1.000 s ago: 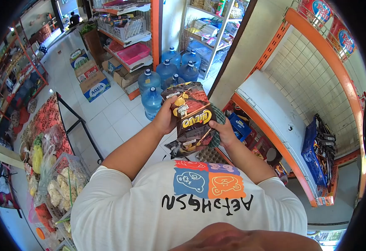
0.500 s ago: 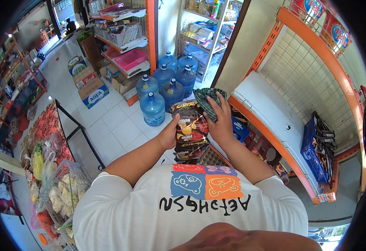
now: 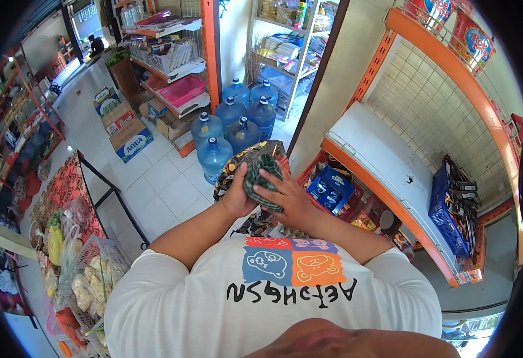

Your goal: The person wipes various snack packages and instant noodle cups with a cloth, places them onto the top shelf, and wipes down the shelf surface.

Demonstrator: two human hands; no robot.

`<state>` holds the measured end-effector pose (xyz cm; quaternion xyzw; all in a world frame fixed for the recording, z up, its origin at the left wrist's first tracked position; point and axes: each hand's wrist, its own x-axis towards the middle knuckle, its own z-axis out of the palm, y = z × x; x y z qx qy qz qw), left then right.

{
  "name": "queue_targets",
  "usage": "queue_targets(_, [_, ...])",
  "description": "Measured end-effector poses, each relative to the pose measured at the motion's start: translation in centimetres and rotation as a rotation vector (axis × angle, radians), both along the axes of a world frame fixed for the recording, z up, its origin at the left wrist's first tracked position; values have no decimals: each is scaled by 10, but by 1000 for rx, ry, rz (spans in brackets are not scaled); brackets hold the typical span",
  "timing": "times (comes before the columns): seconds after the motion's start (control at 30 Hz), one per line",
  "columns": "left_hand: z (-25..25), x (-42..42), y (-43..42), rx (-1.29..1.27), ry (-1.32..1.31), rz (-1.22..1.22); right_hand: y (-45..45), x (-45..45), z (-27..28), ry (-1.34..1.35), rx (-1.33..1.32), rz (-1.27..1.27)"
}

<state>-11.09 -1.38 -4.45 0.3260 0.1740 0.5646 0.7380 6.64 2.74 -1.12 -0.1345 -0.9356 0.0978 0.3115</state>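
My left hand (image 3: 237,196) is closed at the near left side of a dark snack packet (image 3: 273,149) with yellow and brown print. Its fingertips meet the edge of a dark green checked cloth (image 3: 252,191). My right hand (image 3: 288,201) holds that cloth bunched against the packet's face, fingers spread across it. Cloth and hands hide most of the packet. Below them, close to my shirt, more dark packaging (image 3: 255,225) shows in part.
Large blue water jugs (image 3: 215,156) stand on the tiled floor ahead. To the right is an orange-framed shelf (image 3: 381,155) with a blue basket (image 3: 446,215). Cardboard boxes (image 3: 131,143) sit farther left. A crate (image 3: 97,253) of bagged goods is on the near left.
The cloth has moved from the packet's upper right corner down and left onto its face. The packet has tilted, and my hands have come closer together.
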Motion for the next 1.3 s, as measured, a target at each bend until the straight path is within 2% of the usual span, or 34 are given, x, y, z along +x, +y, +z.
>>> queue_targets(0.03, [4,1,-1,-3,2,-3,0,4,0,-85,54,76])
queue_targets(0.1, [13,4,-3,54,-18,13,13,9,1,-111,112,30])
queue_targets(0.17, [1,5,1,16,-1,-11,29,7,-7,220,-327,-265])
queue_targets(0.2, [4,12,-2,10,63,32,34,5,-2,326,-470,-227])
queue_targets(0.23, [7,17,-4,3,130,74,30,6,-1,327,-472,-228])
queue_targets(0.3, [12,18,-1,-12,129,139,13,9,3,160,-188,-95])
queue_targets(0.37, [14,8,1,-25,25,85,1,11,0,106,-127,-41])
queue_targets(0.4, [14,2,3,-84,-76,-44,-2,13,-1,4,-39,18])
queue_targets(0.43, [12,3,3,-84,-75,-46,-4,15,-1,-98,49,76])
queue_targets(0.5, [17,7,1,-85,-31,99,9,18,-13,-71,46,90])
queue_targets(0.57, [23,6,1,-140,-28,110,18,19,-22,238,-150,-151])
queue_targets(0.6, [23,8,2,-101,-26,122,17,17,-17,286,-288,-246])
queue_targets(0.63, [22,11,3,-63,-24,134,13,15,-13,285,-290,-249])
queue_targets(0.7, [19,11,5,-75,-73,151,1,13,-7,171,-64,-201])
queue_targets(0.73, [20,6,5,-114,-167,46,-3,13,-9,129,-10,-80])
queue_targets(0.77, [20,0,5,-153,-260,-58,-5,14,-10,130,-8,-80])
queue_targets(0.83, [14,-6,12,-149,-306,-106,-7,19,-16,-49,141,114])
queue_targets(0.9, [12,0,12,-229,-86,127,7,26,-21,-30,140,101])
queue_targets(0.97, [20,-1,10,-217,-109,178,18,33,-28,206,-159,-171])
queue_targets(1.0, [23,-5,9,-182,-132,156,34,31,-59,468,-667,-197])
queue_targets(1.03, [24,-9,8,-150,-155,131,36,33,-52,470,-667,-201])
queue_targets(1.1, [19,-14,10,-126,-153,102,39,39,-38,711,-1618,102])
queue_targets(1.13, [18,-16,12,-129,-135,124,39,40,-43,644,-1465,143])
queue_targets(1.23, [16,-20,18,-149,-77,132,20,30,-24,528,-1412,44])
queue_targets(1.27, [19,-17,18,-174,-45,148,15,24,-12,642,-1449,69])
queue_targets(1.3, [22,-15,18,-200,-14,164,18,25,-8,641,-1449,71])
